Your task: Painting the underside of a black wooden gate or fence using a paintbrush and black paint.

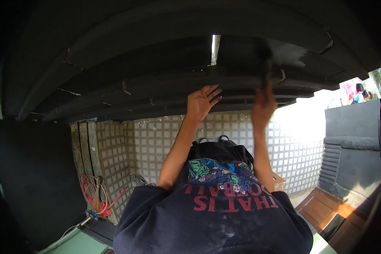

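Note:
My right hand (264,108) is raised and closed around the handle of a dark paintbrush (265,72), both smeared by motion. The brush's head is up against a black ribbed surface (156,55) that spans the upper part of the view. Just right of the brush, a greyish sheen shows on that surface. My left hand (203,103) is held up with its fingers spread, close to the lower ribs, holding nothing. Dark smudges mark its palm and fingers. Above it, a pale bright strip (215,50) stands out in the black.
Below lies a tiled floor (152,139), with my shoes on it. Left are wooden planks (84,144), a coiled red hose (89,188) and a straw-like broom (98,194). Right stand a grey wall (353,122), a cardboard box (279,181) and brown wooden panels (319,207). People (360,94) are far off.

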Available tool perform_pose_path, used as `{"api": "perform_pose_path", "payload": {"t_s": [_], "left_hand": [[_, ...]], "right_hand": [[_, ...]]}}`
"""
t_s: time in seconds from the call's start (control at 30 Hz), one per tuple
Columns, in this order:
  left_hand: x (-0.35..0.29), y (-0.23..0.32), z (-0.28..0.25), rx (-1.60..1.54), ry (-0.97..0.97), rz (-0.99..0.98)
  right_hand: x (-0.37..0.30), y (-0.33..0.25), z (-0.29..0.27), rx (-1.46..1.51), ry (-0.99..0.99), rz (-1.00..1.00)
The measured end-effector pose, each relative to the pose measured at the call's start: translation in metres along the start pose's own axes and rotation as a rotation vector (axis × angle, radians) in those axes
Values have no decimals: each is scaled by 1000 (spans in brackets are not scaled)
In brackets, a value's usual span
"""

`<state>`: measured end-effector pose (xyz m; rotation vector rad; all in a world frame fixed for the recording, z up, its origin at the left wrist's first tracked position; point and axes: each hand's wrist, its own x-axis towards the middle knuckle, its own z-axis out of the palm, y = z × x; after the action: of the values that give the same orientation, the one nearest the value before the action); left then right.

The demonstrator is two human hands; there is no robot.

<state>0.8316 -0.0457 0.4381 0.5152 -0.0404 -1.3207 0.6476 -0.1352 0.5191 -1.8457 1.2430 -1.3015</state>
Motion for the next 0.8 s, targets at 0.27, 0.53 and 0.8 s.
{"api": "perform_pose_path", "payload": {"t_s": [0.27,0.53,0.8], "left_hand": [[25,-11,-45,-185,-347,-89],[1,3,-10,7,-12,-11],[0,5,2,21,-18,-36]], "right_hand": [[-45,-63,45,161,-417,-47],[-13,-62,11,322,-117,275],[-34,-70,17,414,-526,273]]}}
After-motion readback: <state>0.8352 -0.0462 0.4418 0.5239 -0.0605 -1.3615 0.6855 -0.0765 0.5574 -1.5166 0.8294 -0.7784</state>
